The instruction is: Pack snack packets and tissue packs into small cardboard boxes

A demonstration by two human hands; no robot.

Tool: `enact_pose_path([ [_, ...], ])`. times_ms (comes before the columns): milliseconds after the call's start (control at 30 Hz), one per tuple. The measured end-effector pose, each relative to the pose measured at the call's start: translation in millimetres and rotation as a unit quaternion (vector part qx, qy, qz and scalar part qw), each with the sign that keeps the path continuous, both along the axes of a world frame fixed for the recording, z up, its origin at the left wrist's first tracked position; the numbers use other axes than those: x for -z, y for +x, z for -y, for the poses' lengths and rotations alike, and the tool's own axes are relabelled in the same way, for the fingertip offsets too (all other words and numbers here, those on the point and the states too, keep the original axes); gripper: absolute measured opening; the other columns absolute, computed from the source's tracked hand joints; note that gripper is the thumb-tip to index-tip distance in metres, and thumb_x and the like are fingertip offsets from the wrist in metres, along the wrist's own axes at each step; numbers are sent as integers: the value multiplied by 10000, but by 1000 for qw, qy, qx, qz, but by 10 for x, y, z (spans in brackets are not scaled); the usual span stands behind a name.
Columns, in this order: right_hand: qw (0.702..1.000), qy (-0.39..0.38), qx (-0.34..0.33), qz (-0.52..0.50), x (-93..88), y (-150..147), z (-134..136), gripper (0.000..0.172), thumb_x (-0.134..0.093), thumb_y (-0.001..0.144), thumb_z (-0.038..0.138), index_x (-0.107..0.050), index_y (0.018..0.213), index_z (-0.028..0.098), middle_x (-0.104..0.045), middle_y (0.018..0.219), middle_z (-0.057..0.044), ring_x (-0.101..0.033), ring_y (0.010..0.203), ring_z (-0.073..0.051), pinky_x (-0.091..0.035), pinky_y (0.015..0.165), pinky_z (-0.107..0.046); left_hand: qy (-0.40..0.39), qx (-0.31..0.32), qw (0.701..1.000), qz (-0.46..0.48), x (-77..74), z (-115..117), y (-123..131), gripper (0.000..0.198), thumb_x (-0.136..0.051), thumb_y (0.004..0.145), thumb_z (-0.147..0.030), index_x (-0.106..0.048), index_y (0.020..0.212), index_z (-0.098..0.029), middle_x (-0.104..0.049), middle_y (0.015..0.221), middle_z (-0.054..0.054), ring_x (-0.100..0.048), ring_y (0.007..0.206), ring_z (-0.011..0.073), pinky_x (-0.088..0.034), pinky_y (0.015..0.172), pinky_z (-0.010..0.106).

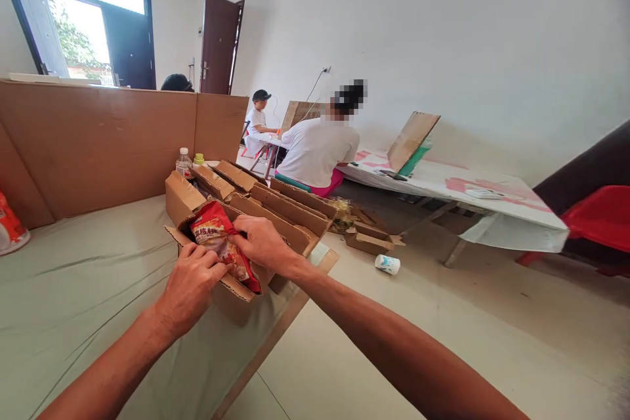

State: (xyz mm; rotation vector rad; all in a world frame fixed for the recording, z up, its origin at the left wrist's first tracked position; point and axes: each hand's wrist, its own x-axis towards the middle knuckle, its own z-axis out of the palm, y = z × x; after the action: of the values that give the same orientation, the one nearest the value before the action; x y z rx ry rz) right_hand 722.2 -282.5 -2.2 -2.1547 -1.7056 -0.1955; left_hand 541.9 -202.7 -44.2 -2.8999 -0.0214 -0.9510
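Note:
A red snack packet (220, 239) with printed characters lies in the nearest open cardboard box (183, 199) on a grey-green cloth surface. My left hand (191, 285) presses its fingers on the packet's lower edge at the box rim. My right hand (262, 243) grips the packet's right side, fingers curled over it. Both hands are closed on the packet. Several more open cardboard boxes (290, 210) line up behind the first one.
A tall cardboard sheet (98, 138) stands along the far side of the cloth surface. Two plastic bottles (184, 162) stand behind the boxes. Two people sit at low tables (467, 193) further back. A small white cup (387, 264) lies on the floor.

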Motion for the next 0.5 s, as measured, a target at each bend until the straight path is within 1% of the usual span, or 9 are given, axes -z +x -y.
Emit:
enact_pose_path([
  [67, 999, 48, 4, -23, -57, 57, 68, 171, -558, 867, 160, -685, 753, 171, -734, 886, -79, -661, 811, -188, -462, 753, -281, -4, -5, 1000, -6, -8, 10, 10, 263, -492, 912, -16, -669, 822, -188, -657, 779, 45, -555, 772, 213, -430, 801, 388],
  [167, 991, 116, 15, -59, -183, 159, 159, 185, -525, 884, 201, -698, 825, 171, -737, 897, -68, -655, 819, -193, -471, 759, -290, -15, -7, 1000, -10, 8, 1, 32, 251, -499, 922, -31, -684, 848, -184, -653, 778, 53, -562, 774, 216, -438, 794, 390],
  [267, 965, 223, 18, -139, -366, 255, 227, 197, -551, 862, 299, -699, 844, 170, -724, 833, -50, -624, 748, -198, -463, 693, -303, -37, 1, 999, -4, 42, -26, 41, 254, -510, 900, -27, -701, 903, -195, -679, 814, 53, -598, 813, 214, -470, 819, 384],
  [333, 941, 282, 18, -186, -502, 273, 253, 215, -582, 829, 361, -682, 802, 173, -698, 774, -38, -586, 689, -189, -440, 640, -303, -58, 4, 998, 20, 55, -36, 4, 306, -494, 859, -2, -702, 951, -206, -715, 931, 68, -636, 966, 232, -493, 894, 397],
  [367, 934, 298, 16, -198, -567, 259, 260, 216, -591, 815, 374, -672, 784, 176, -686, 757, -33, -572, 676, -183, -429, 629, -302, -71, 1, 997, 41, 56, -39, -38, 345, -481, 836, 7, -698, 1000, -205, -722, 1027, 85, -630, 1074, 249, -494, 948, 416],
  [433, 925, 317, -1, -209, -684, 180, 259, 195, -601, 794, 369, -650, 754, 185, -661, 727, -18, -558, 668, -172, -420, 630, -298, -94, -15, 991, 91, 42, -51, -173, 438, -459, 803, -1, -659, 1150, -180, -681, 1228, 135, -575, 1242, 291, -479, 1029, 474],
  [500, 917, 336, -40, -213, -776, 42, 242, 162, -595, 789, 341, -623, 725, 195, -636, 710, -3, -549, 673, -161, -421, 646, -291, -143, -43, 979, 136, 5, -97, -372, 483, -469, 828, -69, -581, 1290, -148, -625, 1337, 179, -569, 1267, 321, -485, 1039, 522],
])
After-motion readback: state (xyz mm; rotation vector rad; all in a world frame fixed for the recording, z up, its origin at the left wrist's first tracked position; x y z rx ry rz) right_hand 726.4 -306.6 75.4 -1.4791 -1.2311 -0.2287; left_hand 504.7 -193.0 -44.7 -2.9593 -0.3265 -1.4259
